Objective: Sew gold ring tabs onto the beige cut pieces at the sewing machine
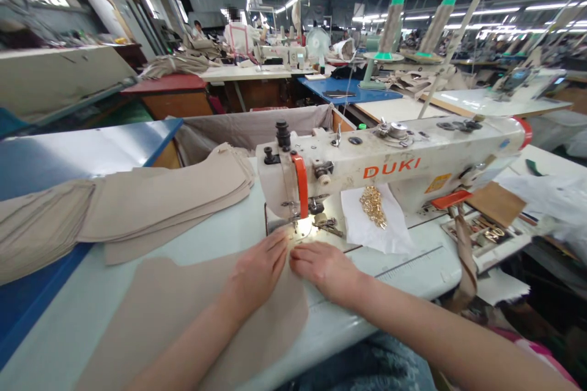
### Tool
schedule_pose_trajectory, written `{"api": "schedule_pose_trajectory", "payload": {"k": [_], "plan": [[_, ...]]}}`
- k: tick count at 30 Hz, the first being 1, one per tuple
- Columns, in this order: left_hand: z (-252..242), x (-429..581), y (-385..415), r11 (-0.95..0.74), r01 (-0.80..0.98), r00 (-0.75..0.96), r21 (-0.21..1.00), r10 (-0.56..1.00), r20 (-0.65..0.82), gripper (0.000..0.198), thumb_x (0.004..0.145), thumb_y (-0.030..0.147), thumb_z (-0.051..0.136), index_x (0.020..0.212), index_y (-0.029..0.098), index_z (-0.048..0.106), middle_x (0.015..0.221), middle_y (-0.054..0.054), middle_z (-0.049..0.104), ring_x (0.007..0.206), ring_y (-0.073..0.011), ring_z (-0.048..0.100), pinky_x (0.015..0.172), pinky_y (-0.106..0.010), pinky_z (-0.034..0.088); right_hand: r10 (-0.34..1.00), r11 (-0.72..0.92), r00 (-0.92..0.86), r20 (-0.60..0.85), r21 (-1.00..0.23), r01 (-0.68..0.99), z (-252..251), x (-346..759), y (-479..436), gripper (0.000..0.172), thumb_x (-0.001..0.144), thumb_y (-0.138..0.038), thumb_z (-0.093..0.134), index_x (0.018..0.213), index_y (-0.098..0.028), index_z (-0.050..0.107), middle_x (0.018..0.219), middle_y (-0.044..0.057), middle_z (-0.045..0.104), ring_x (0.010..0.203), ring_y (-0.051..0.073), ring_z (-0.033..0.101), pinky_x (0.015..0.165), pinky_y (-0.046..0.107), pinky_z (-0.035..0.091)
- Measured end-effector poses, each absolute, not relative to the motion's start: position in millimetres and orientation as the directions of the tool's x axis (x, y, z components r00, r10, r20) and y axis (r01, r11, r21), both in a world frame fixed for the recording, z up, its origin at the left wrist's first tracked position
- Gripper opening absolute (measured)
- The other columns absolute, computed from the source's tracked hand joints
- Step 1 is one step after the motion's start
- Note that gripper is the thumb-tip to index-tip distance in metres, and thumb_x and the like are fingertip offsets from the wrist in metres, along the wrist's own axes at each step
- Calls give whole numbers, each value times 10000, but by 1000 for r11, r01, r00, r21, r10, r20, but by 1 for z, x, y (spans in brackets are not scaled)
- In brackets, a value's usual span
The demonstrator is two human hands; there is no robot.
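1. Beige fabric (178,299) lies flat on the pale worktop (68,311), its far end reaching the lit needle area of the white sewing machine (394,159).
2. Your left hand (261,266) rests open on the fabric, fingers stretched together toward the needle.
3. Your right hand (323,269) sits just beside it, fingers bent, fingertips at the fabric's right edge; you cannot tell whether they pinch it.
4. To your left, farther off, 2 overlapping stacks of beige pieces (165,195) lie side by side.
5. To the right of the needle, gold-coloured metal pieces (374,208) lie heaped on a white sheet (398,235).
6. Beyond the machine stand 2 thread cones (391,27).
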State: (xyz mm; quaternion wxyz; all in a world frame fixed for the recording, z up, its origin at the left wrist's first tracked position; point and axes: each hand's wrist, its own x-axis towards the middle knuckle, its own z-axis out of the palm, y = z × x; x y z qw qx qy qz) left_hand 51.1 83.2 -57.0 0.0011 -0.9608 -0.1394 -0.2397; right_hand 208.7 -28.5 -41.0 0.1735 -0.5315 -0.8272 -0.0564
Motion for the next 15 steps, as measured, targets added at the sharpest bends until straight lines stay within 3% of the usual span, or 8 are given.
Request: {"api": "schedule_pose_trajectory", "payload": {"k": [6, 9, 12, 15], "plan": [[-51, 20, 51, -942, 323, 834, 87, 327, 444, 318, 928, 213, 372, 1127, 140, 609, 1154, -101, 664, 1098, -197, 604, 944, -338, 515, 836, 451, -367, 409, -128, 884, -46, 180, -53, 120, 891, -157, 560, 978, -109, 627, 1065, 94, 672, 1029, 208, 593, 885, 333, 501], [-39, 13, 40, -915, 393, 805, 90, 390, 448, 371, 918, 245, 384, 1240, 144, 539, 1264, -124, 596, 1168, -222, 556, 968, -366, 489, 864, 425, -350, 362, -152, 892, -43, 176, -60, 169, 904, -157, 538, 1045, -113, 621, 1114, 99, 662, 1061, 200, 586, 928, 328, 482], [-38, -14, 26, -891, 453, 793, 24, 415, 446, 579, 876, 391, 451, 1399, 158, 367, 1420, -149, 439, 1250, -281, 476, 968, -417, 472, 939, 249, -192, 284, -179, 952, -41, 176, -74, 351, 925, -219, 505, 1253, -95, 521, 1307, 147, 545, 1212, 233, 494, 1010, 384, 422], [-60, -62, 18, -937, 337, 868, -94, 271, 416, 833, 758, 597, 498, 1457, 209, 264, 1445, -118, 409, 1242, -322, 475, 887, -422, 500, 982, 23, 15, 189, -199, 980, -39, 174, -93, 586, 926, -394, 477, 1400, -74, 353, 1460, 192, 335, 1357, 302, 293, 1062, 508, 331]]}}
